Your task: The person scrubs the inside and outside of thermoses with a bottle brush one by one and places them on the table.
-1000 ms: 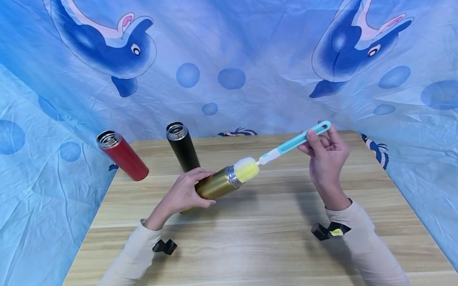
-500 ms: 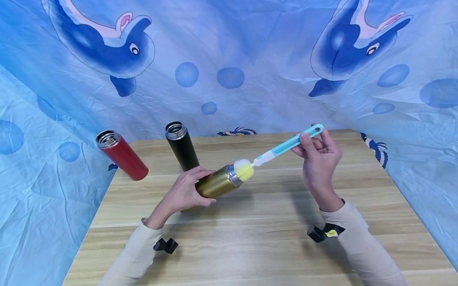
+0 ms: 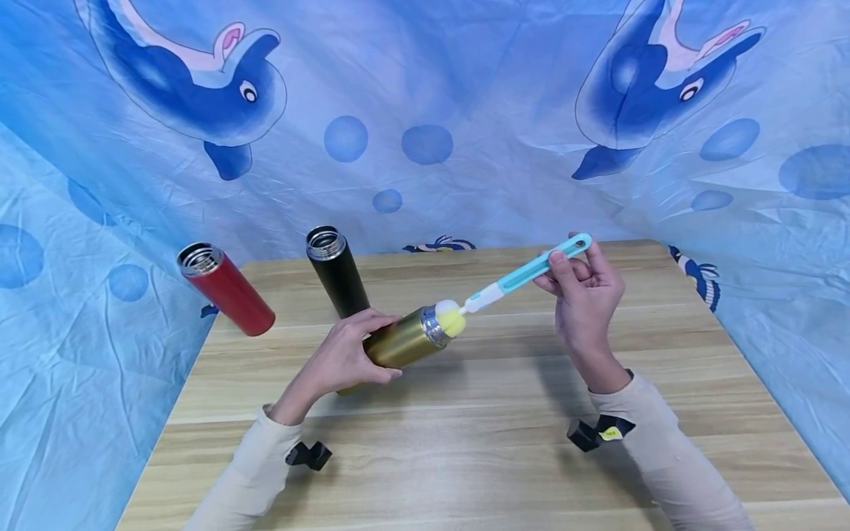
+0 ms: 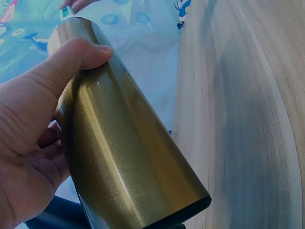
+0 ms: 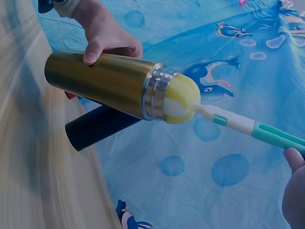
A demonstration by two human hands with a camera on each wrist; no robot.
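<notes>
My left hand grips a gold thermos bottle, tilted with its open silver mouth toward the right. In the left wrist view the thumb lies across the gold bottle. A bottle brush with a turquoise and white handle is pinched by my right hand near the handle's looped end. The brush's yellow and white sponge head sits partly inside the bottle's mouth; its inner part is hidden. Beads of water or foam show on the silver neck.
Behind my left hand stands an open black thermos bottle. A red thermos bottle, also open, stands at the table's far left. The wooden table meets a blue dolphin-print curtain at the back and sides.
My right hand has moved left and slightly down with the brush, and more of the sponge head has gone into the bottle's mouth. My left hand and the gold bottle have hardly moved.
</notes>
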